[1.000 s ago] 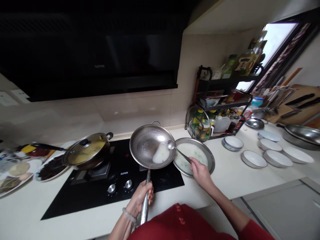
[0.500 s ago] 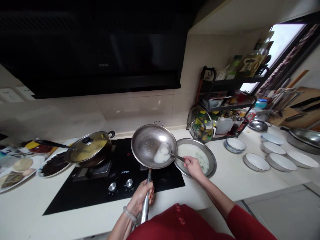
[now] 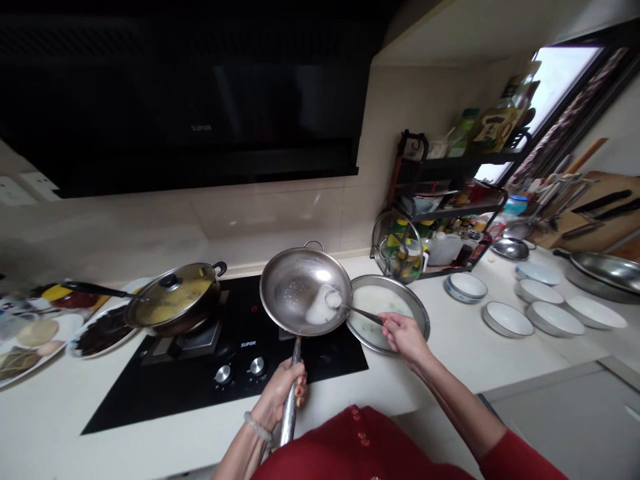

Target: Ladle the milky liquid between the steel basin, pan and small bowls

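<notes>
My left hand is wrapped round the long metal handle of a steel wok, which is over the right side of the stove. My right hand grips the handle of a ladle. The ladle's bowl is inside the wok, in a small pool of white liquid on the wok's right side. Just right of the wok is a wide steel basin of milky liquid with some greenish bits; my right hand hangs over its front edge.
A lidded pan is on the left side of the stove. Plates of food lie farther left. Several white bowls stand on the right counter. A glass lid leans against the spice rack behind the basin.
My right hand has moved right and slightly down, drawing the ladle a little to the right within the wok. My left hand keeps its hold on the wok handle.
</notes>
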`<state>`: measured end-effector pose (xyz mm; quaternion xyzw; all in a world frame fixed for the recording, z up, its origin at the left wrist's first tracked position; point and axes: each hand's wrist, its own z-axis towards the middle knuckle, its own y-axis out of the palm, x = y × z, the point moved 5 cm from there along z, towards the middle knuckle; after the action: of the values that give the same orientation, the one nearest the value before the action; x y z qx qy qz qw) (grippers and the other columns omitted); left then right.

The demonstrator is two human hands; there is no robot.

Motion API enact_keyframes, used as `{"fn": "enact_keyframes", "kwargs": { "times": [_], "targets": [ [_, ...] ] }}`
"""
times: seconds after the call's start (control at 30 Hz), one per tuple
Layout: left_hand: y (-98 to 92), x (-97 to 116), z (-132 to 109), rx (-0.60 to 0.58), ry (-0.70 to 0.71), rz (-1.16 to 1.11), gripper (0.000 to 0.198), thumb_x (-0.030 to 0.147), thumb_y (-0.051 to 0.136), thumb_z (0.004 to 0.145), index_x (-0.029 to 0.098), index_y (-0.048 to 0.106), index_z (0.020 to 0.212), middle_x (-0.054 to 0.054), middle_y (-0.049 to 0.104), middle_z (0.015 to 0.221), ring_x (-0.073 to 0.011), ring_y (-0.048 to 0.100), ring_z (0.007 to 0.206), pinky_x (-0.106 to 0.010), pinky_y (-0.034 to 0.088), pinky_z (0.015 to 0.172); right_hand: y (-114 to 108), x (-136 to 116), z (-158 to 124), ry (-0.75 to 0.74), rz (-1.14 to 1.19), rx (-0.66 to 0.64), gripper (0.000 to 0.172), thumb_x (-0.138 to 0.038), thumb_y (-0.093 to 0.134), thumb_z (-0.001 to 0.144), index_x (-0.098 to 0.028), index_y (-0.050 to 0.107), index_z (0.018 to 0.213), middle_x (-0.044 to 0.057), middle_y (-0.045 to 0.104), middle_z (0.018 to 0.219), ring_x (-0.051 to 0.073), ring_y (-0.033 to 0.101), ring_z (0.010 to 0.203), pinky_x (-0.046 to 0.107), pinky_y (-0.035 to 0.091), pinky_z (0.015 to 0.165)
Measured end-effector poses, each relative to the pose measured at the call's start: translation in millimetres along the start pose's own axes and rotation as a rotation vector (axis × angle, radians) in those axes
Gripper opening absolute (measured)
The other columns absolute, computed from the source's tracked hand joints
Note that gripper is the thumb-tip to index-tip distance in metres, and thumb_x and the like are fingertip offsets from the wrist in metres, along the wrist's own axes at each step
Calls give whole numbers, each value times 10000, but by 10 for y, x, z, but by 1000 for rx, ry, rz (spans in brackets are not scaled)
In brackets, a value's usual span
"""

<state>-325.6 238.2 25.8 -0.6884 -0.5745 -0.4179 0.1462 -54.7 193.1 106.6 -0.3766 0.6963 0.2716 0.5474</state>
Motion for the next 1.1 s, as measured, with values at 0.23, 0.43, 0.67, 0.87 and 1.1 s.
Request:
{"fn": "enact_keyframes", "kwargs": {
  "times": [0.23, 0.43, 0.67, 0.87, 1.1],
  "targets": [
    [4, 0, -13, -5, 0, -14, 230, 259, 600, 629, 215, 382, 689, 92, 383, 485, -46, 312, 344, -164, 285, 305, -280, -85, -150, 55, 107, 29, 409, -282, 616, 589, -104, 591, 957, -58, 479, 483, 49, 303, 367, 174, 182, 353],
    [27, 31, -48, 6, -9, -5, 214, 235, 583, 627, 215, 380, 693, 91, 391, 485, -43, 308, 345, -159, 280, 306, -644, -64, -211, 14, 58, 106, 488, -335, 634, 584, -95, 592, 1007, -49, 498, 515, 51, 329, 395, 179, 215, 373],
    [34, 38, -45, 7, -1, -5, 220, 238, 585, 615, 214, 379, 685, 87, 403, 493, -37, 308, 341, -157, 278, 309, -983, 172, -127, -332, -448, 194, 416, -418, 480, 741, -110, 640, 971, 19, 587, 549, 158, 529, 465, 273, 404, 447],
    [27, 32, -47, -1, 10, -6, 226, 247, 583, 604, 218, 371, 675, 93, 382, 466, -42, 303, 334, -159, 274, 300, -1019, 414, -192, -793, -906, 263, 333, -249, 380, 858, -133, 613, 1065, 115, 706, 833, 229, 681, 766, 329, 532, 704],
    [-12, 42, -66, 17, 47, 11, 216, 229, 565, 585, 220, 391, 712, 97, 399, 455, -48, 302, 318, -167, 284, 287, -993, 574, -278, -1061, -1265, 297, 485, -13, 349, 791, -126, 471, 1247, 116, 666, 913, 223, 667, 783, 304, 545, 616]
  ]
}}
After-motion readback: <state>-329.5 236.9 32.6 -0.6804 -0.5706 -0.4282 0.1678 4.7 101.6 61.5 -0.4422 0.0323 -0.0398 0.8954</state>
